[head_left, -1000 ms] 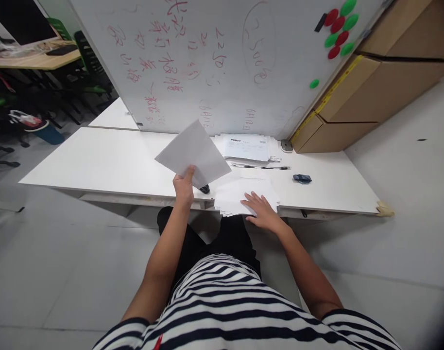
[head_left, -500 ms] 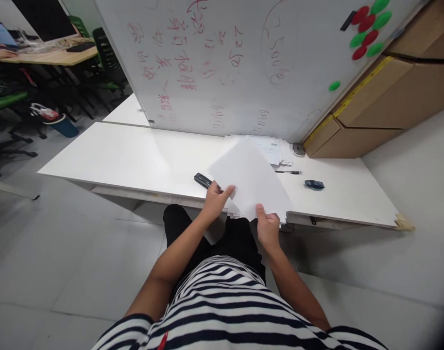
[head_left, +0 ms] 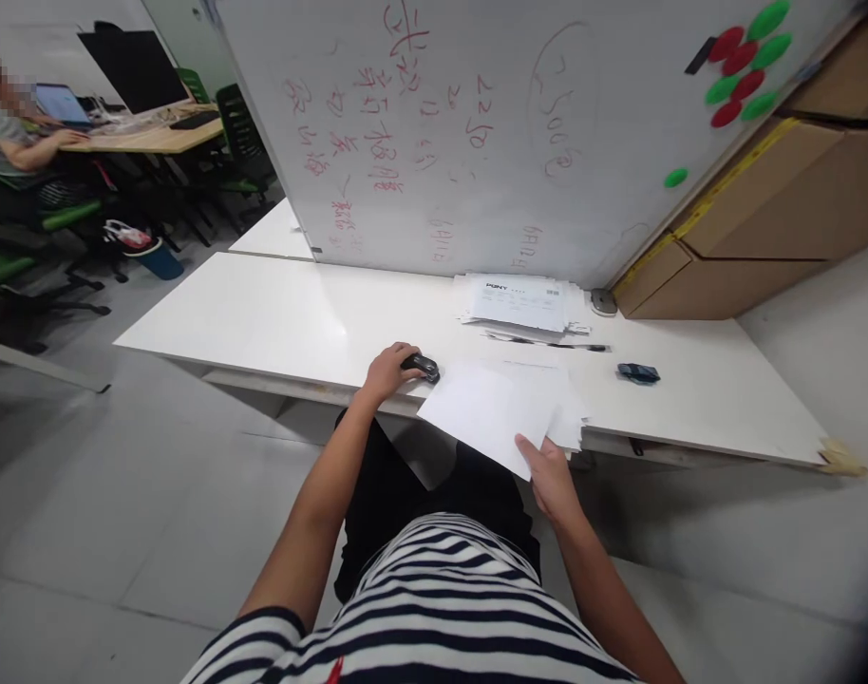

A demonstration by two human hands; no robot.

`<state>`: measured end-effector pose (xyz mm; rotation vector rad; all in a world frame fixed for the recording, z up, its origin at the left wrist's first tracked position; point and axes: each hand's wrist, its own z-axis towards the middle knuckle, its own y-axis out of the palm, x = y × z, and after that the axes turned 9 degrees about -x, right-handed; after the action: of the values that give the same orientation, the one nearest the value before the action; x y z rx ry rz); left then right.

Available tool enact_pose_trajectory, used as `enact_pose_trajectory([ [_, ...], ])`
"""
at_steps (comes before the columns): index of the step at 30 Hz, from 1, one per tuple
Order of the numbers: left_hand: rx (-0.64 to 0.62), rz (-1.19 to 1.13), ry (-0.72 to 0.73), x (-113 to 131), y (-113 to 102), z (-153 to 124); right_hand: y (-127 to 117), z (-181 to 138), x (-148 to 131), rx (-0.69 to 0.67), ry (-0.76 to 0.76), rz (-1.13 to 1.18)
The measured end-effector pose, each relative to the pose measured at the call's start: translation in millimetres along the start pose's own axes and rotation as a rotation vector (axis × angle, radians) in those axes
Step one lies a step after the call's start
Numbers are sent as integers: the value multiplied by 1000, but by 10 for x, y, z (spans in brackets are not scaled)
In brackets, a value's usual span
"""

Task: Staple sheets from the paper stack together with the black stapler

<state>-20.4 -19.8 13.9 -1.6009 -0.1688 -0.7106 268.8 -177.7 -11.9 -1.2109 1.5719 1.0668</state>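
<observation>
My left hand [head_left: 389,371] is closed around one end of a black stapler [head_left: 424,367] at the front of the white table. White sheets of paper [head_left: 477,411] are pinched at their near right corner by my right hand [head_left: 548,470], thumb on top. They tilt over the table's front edge, left of and partly over a stack of paper [head_left: 569,408]. How many sheets my right hand holds, I cannot tell. Farther back lies a pile of printed papers [head_left: 516,302], with a black pen [head_left: 569,346] in front of it.
A whiteboard [head_left: 420,142] with red writing and magnets stands along the back of the white table [head_left: 263,304]. Cardboard boxes [head_left: 762,199] are stacked at the right. A small dark blue packet [head_left: 638,373] lies on the table. At far left a person [head_left: 21,142] sits at a desk.
My left hand has let go of the paper and taken hold of the stapler to its left. My right hand has drawn the sheets nearer and lower, uncovering the printed pile.
</observation>
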Motion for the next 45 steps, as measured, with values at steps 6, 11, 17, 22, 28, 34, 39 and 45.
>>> enact_pose_trajectory([
  [6,-9,-50,-14,13,-27,-16,126,20,-35,-31,7,10],
  [11,-11,-53,-11,19,-17,-19,137,11,37,-39,66,-32],
  [17,-10,-99,-39,16,-52,-11,134,-7,91,-15,15,-85],
  [22,-8,-100,-49,20,-54,-17,171,-10,49,-2,7,-35],
  [28,-36,-72,-42,53,-29,-25,292,28,-51,-26,19,46],
  [34,-203,-157,-22,77,-205,-36,319,34,55,-72,120,112],
  [39,17,-462,-156,233,-203,230,305,-34,211,-35,36,-37],
  [45,193,-261,-68,422,249,470,355,-131,132,-8,-36,-369],
])
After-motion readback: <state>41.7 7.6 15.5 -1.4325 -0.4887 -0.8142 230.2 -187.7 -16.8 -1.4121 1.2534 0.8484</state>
